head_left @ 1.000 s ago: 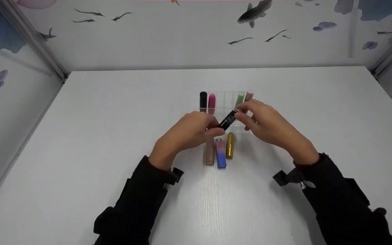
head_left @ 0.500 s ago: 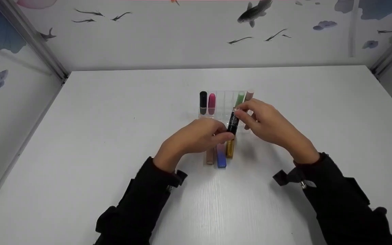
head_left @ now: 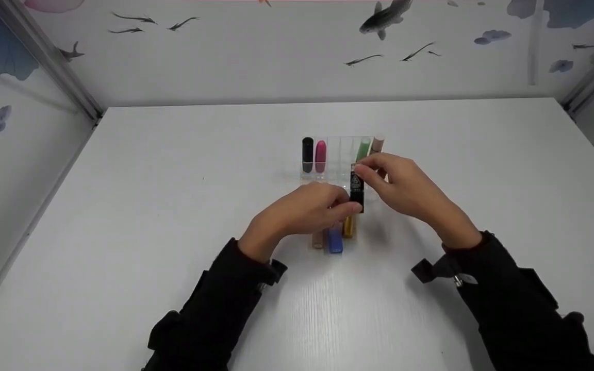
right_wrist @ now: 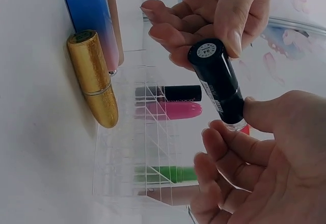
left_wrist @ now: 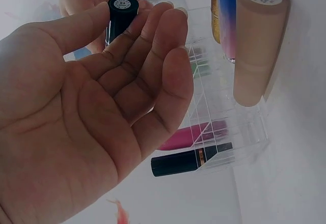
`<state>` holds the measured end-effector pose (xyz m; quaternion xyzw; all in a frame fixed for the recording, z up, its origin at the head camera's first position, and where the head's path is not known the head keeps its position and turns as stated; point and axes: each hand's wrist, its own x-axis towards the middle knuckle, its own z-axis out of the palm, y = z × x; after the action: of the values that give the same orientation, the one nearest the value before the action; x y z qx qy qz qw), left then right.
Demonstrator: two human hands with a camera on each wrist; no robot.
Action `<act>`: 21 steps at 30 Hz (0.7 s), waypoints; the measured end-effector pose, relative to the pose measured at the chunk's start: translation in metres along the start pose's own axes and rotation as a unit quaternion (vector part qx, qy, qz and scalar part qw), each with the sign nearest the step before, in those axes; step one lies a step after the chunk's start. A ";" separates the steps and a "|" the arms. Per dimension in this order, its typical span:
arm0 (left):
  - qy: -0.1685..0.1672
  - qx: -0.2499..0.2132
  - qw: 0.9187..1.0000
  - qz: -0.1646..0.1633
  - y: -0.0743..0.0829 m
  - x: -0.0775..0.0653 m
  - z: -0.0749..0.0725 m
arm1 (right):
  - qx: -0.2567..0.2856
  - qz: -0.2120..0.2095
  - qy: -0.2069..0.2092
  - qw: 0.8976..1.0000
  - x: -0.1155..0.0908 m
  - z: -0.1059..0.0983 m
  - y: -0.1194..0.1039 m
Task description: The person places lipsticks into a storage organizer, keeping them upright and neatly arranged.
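A black lipstick tube (head_left: 357,188) hangs between my two hands, above the front of a clear divided organizer (head_left: 339,152). Its end label, "04", shows on the lipstick's base (right_wrist: 206,51) in the right wrist view. My left hand (head_left: 310,208) pinches the lower end between thumb and index finger, the other fingers loosely bent. With thumb and fingertips, my right hand (head_left: 405,185) pinches the clear-tipped upper end. Below the hands lie a gold lipstick (right_wrist: 91,76), a blue-to-pink tube (head_left: 335,243) and a beige tube (left_wrist: 260,46) labelled "03", partly covered in the head view.
In the organizer's left slots stand a black tube (head_left: 308,152) and a pink tube (head_left: 320,152). A green tube (head_left: 363,147) and a pale pink-brown tube (head_left: 377,144) occupy its right side. White patterned panels (head_left: 276,56) border the white table (head_left: 173,170).
The lipstick has turned from a slant to nearly straight up and down in the head view. My left hand has moved right and slightly nearer; my right hand has barely moved.
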<state>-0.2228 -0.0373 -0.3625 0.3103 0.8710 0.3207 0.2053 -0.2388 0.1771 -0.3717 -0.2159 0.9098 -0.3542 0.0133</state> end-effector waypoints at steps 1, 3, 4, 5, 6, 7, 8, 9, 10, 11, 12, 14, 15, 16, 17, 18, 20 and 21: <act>0.000 0.001 1.000 0.000 0.000 0.000 0.000 | -0.002 0.005 0.001 1.000 0.000 0.000 0.000; -0.002 0.002 1.000 -0.002 0.000 0.001 0.001 | -0.005 0.014 0.001 1.000 0.000 0.001 -0.001; -0.003 0.002 1.000 -0.002 0.000 0.001 0.001 | -0.004 0.017 0.001 1.000 0.000 0.001 -0.001; -0.004 0.002 1.000 -0.003 0.000 0.001 0.002 | 0.000 0.021 0.000 1.000 0.001 0.002 -0.002; -0.006 0.002 1.000 -0.005 0.000 0.002 0.002 | 0.004 0.025 -0.001 1.000 0.001 0.002 -0.002; -0.006 0.000 1.000 -0.006 0.000 0.002 0.002 | 0.010 0.029 -0.003 1.000 0.001 0.002 -0.002; -0.006 0.000 1.000 -0.007 -0.001 0.002 0.002 | 0.016 0.033 -0.004 0.999 0.001 0.002 -0.002; -0.005 -0.001 1.000 -0.007 -0.001 0.002 0.002 | 0.023 0.036 -0.004 0.999 0.001 0.002 -0.002; -0.003 -0.001 1.000 -0.008 -0.001 0.002 0.003 | 0.029 0.039 -0.004 0.999 0.002 0.002 -0.002; -0.002 -0.001 1.000 -0.007 -0.001 0.002 0.003 | 0.033 0.042 -0.004 0.999 0.002 0.002 -0.002; 0.000 0.000 1.000 -0.007 -0.001 0.002 0.003 | 0.037 0.044 -0.004 0.998 0.002 0.001 -0.002; 0.002 0.000 1.000 -0.006 -0.002 0.003 0.003 | 0.040 0.046 -0.004 0.998 0.002 0.001 -0.002; 0.003 0.000 1.000 -0.006 -0.002 0.003 0.003 | 0.040 0.045 -0.004 0.998 0.002 0.001 -0.001; 0.003 0.001 1.000 -0.006 -0.002 0.003 0.004 | 0.040 0.045 -0.004 0.998 0.002 0.002 -0.001; 0.003 0.001 1.000 -0.006 -0.003 0.003 0.004 | 0.041 0.043 -0.005 0.998 0.002 0.002 -0.001; 0.003 0.000 1.000 -0.006 -0.003 0.003 0.004 | 0.041 0.042 -0.004 0.998 0.003 0.002 -0.001; 0.002 0.000 1.000 -0.006 -0.004 0.003 0.004 | 0.040 0.038 -0.003 0.998 0.003 0.002 -0.001; 0.002 0.000 1.000 -0.005 -0.004 0.003 0.005 | 0.039 0.037 -0.002 0.999 0.002 0.002 -0.001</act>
<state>-0.2241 -0.0355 -0.3688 0.3051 0.8729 0.3205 0.2056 -0.2401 0.1736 -0.3723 -0.1820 0.9026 -0.3884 0.0370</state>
